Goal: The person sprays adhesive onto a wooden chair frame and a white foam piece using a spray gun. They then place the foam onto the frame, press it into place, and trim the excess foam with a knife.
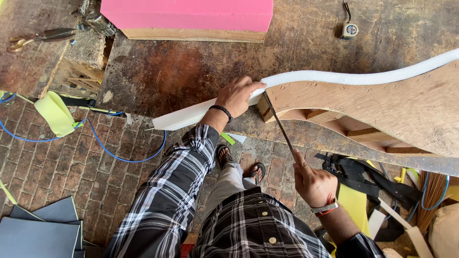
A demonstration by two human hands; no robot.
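the person's left hand (237, 95) reaches forward with the arm nearly straight, palm down, fingers spread flat over the long white foam strip (334, 76) where it meets the end of the curved plywood frame piece (382, 107); its grip is not closed around anything, it only presses on the foam. the right hand (311, 184) sits lower and closer to the body, wrist bent, its grip wrapped tight around the handle end of a thin dark metal blade (277, 122) that slants up to the corner of the frame, just beside the left thumb. the foam strip lies along the upper edge of the frame, its free end running out past the wood over the worn brown table (191, 67).

counted: one blade, one foam strip, one plywood frame. on the table lie one pink foam block (191, 14) on a wooden base, one tape measure (349, 30) well apart at the far side, and one pair of scissors (40, 37) at the far left. on the brick floor (57, 162) there is one blue cable (110, 154), one yellow foam scrap (55, 112) and a stack of dark grey sheets (43, 229). each wrist carries one band.
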